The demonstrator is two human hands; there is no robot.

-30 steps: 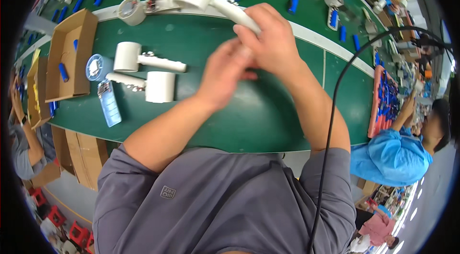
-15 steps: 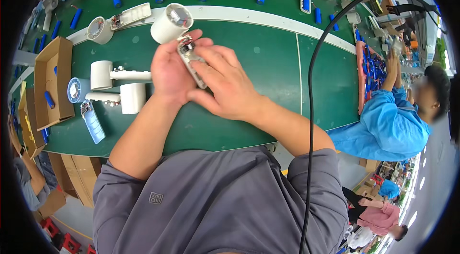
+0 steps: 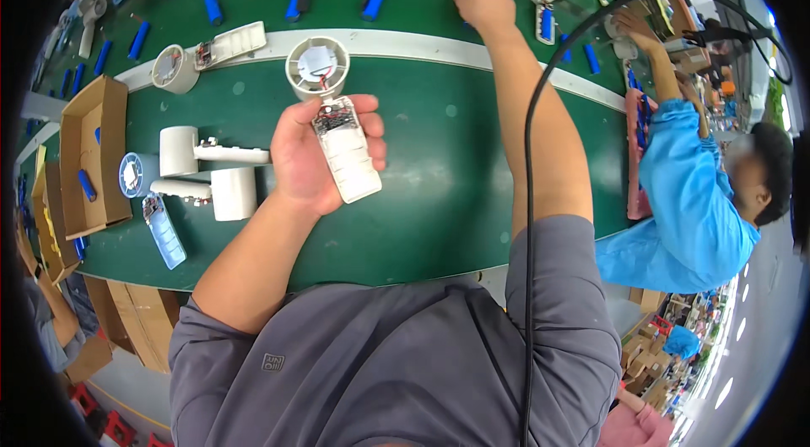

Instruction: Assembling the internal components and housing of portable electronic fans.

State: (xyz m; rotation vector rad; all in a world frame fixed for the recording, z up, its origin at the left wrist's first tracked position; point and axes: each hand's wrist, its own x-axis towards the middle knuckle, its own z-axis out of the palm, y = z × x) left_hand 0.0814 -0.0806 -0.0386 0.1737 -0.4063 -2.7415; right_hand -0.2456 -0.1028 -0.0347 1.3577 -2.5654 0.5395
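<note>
My left hand (image 3: 308,152), palm up, holds a white handheld fan body (image 3: 350,162) by its handle. The handle's inner side faces up, with a small circuit board (image 3: 336,118) near its top. Red wires run from there into the round white fan head (image 3: 317,63). My right hand (image 3: 487,2) is stretched far forward over the green surface beyond the white strip. Its fingers curl down around a blue battery (image 3: 466,24), of which only a sliver shows beneath the hand; the fingertips are partly hidden.
More white fan bodies (image 3: 232,205) and a light blue one (image 3: 164,232) lie at left beside a cardboard box (image 3: 93,152). Several wired blue batteries (image 3: 374,2) lie beyond the white strip (image 3: 405,44). A black cable (image 3: 529,194) hangs across the view. A co-worker in blue (image 3: 692,194) sits at right by a pink tray (image 3: 634,152).
My right hand has left the fan body and reached forward and right to the battery. My left hand now holds the fan alone, its open handle turned up. The co-worker's arm has moved forward.
</note>
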